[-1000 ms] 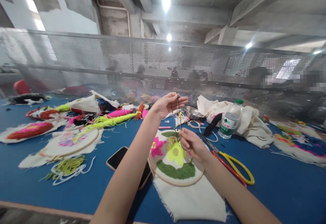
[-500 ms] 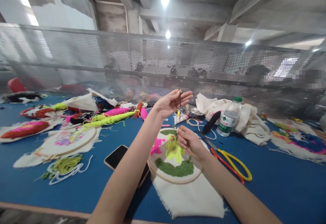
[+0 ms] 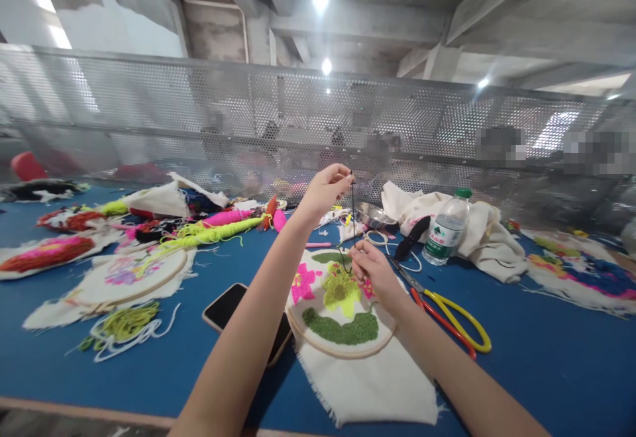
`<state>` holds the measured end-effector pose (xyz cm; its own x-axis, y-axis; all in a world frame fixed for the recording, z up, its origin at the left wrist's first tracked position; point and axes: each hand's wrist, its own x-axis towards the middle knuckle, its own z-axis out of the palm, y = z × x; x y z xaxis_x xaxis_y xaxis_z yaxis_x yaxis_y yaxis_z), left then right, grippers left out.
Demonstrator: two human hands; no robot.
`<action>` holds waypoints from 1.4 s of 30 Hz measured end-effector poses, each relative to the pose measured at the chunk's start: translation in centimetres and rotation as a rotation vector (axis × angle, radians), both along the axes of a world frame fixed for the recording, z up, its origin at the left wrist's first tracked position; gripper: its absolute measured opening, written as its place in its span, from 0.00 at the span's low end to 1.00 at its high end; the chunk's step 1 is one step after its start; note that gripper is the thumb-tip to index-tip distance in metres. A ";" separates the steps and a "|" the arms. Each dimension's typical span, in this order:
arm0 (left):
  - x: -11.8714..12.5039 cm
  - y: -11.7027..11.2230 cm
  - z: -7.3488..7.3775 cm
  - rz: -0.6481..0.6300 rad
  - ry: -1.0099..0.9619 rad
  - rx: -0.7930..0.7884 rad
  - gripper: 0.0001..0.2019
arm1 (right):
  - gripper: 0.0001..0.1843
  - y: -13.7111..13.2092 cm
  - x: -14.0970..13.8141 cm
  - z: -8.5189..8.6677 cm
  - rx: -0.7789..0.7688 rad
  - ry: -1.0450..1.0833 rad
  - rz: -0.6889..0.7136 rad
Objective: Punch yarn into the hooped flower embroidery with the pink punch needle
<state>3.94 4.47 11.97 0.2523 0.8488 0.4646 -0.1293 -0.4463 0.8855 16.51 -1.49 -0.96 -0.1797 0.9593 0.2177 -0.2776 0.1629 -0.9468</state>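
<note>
A dark strand of yarn (image 3: pixel 354 215) runs upright and taut between my two hands. My left hand (image 3: pixel 328 189), raised above the table, pinches its upper end with the fingers curled in. Lower down, my right hand (image 3: pixel 371 266) grips the strand just over the embroidery hoop (image 3: pixel 342 355); a loose dark loop hangs beside those fingers. White cloth in the hoop bears a yellow flower (image 3: pixel 342 291), pink flowers (image 3: pixel 303 283) and a green leaf shape (image 3: pixel 342 328). My right hand hides part of the hoop's right side.
Scissors (image 3: pixel 460 321) with red and yellow handles and a water bottle (image 3: pixel 446 232) are to the right. A phone (image 3: pixel 223 308) lies partly under my left forearm. Colourful yarn (image 3: pixel 223 226), another hoop (image 3: pixel 171 275) and embroidered pieces cover the left. Behind stands a perforated metal screen (image 3: pixel 308 106).
My left hand's outstretched fingers have curled in, and that hand has shifted slightly up. The right hand stays near the hoop, still on the yarn, a touch to the right.
</note>
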 end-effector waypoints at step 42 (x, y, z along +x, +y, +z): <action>-0.1 1.7 -2.3 -0.492 -0.140 -0.156 0.06 | 0.16 -0.8 -0.6 0.0 -0.009 0.003 0.044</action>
<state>3.82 6.20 9.65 0.5830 0.7072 0.3999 -0.4115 -0.1673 0.8959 15.88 -2.27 -0.99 -0.2211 0.9525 0.2092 -0.2867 0.1416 -0.9475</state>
